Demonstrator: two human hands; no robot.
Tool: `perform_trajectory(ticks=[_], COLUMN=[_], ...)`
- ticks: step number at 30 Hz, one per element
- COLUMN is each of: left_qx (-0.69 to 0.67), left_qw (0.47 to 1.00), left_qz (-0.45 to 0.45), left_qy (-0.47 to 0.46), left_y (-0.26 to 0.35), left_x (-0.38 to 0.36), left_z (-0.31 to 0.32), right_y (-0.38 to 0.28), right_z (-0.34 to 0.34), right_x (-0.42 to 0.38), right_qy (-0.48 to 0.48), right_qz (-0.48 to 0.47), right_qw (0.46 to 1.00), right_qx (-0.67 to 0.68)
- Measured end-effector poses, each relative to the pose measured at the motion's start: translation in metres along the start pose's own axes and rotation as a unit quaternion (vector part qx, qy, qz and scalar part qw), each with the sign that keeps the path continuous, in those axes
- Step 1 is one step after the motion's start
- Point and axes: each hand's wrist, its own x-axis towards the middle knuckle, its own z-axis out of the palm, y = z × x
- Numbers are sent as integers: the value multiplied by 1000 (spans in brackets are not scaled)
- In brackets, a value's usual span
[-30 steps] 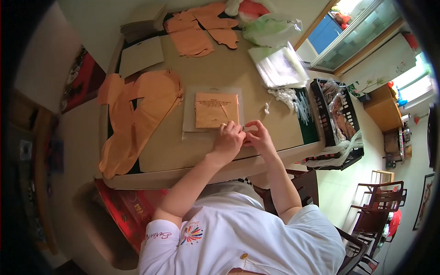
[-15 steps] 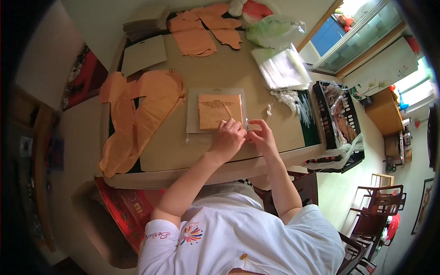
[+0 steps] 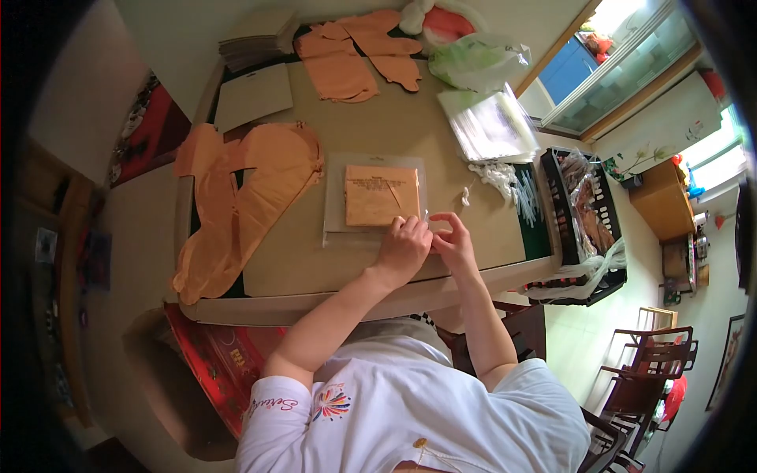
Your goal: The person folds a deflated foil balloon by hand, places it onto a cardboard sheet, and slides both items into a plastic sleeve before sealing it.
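A clear plastic bag (image 3: pixel 333 225) with a card inside lies flat on the table in front of me. On it sits a folded orange foil piece (image 3: pixel 382 209) with small dark print, seemingly inside the bag. My left hand (image 3: pixel 404 248) is closed in a pinch at the bag's lower right corner. Close against it, my right hand (image 3: pixel 453 243) also pinches, thumb and forefinger together. What the fingertips hold is too small and hidden to make out.
Flat orange foil balloons (image 3: pixel 252 197) lie at left, more orange foil (image 3: pixel 343 67) at the back. Cards (image 3: pixel 256 96) stand back left. To the right are a stack of clear bags (image 3: pixel 493 130), white ribbon (image 3: pixel 495 177), pale straws (image 3: pixel 527 197) and a black crate (image 3: pixel 569 236).
The view has shifted slightly. Both hands stay pinched together by the bag's corner, with only a small movement toward my body.
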Motion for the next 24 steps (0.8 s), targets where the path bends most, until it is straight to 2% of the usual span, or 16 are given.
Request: perform_trajectory(ticks=[2, 3, 5, 7, 9, 12, 13, 14, 15, 17, 19, 21, 22, 23, 24], left_qx=[-75, -160, -321, -579, -630, -535, -479, -355, -331, -309, -399, -514, -466, -295, -38], left_qw=[996, 978, 891, 722, 693, 747, 769, 820, 805, 783, 788, 679, 671, 716, 763], left_qz=[-39, -131, -303, -374, -347, -358, -377, -408, -432, -415, -319, -323, -396, -525, -625], left_qy=[22, -20, -104, -56, 47, 166, 191, 188, 236, 346, 343, 413, 418, 354, 162], left_y=[-1, 0, -6, -37, -55, -99, -117, -143, -166, -202, -257, -316, -353, -386, -407], left_x=[-4, -6, -12, -31, -46, -82, -95, -113, -127, -135, -156, -192, -218, -248, -278], left_z=[-6, -19, -53, -72, -116, -171, -194, -217, -240, -288, -326, -332, -317, -292, -270], right_y=[-1, -5, -7, -8, -11, -11, -10, -8, -7, -4, -3, -6, -5, -4, -7], right_z=[0, 1, 1, -7, -9, -11, -14, -15, -16, -20, -22, -21, -22, -23, -26], right_x=[-2, -4, -4, -2, -3, -3, -1, 0, 1, 2, 1, -1, -3, -5, -2], right_qy=[6, 13, 7, -22, -43, -66, -78, -93, -88, -92, -95, -99, -108, -114, -120], right_qz=[-4, 1, 6, 8, 8, 15, 12, 9, 18, 24, 27, 26, 27, 27, 24], right_qw=[1000, 1000, 1000, 1000, 999, 998, 997, 995, 995, 994, 993, 993, 993, 992, 992], right_qx=[7, 21, 24, -1, 12, -10, -21, -32, -52, -61, -62, -54, -48, -41, -38])
